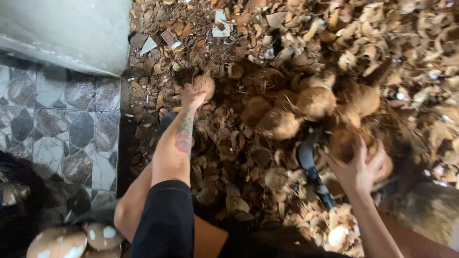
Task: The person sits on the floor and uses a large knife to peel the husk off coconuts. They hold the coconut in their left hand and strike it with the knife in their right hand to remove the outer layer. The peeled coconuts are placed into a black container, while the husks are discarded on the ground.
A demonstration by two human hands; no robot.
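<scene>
Left hand (192,97) grips a husked coconut (204,85) at eleven o'clock, right hand (362,168) clasps another coconut (345,143) at three — peeled coconuts (57,242) sit at seven, and several in the husk pile (406,43) look unfinished.

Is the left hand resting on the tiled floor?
No, the left hand grips a husked coconut over the husk pile, right of the tiles.

Patterned floor tiles (57,119) border a concrete wall (71,28) and husk litter (382,38).
</scene>
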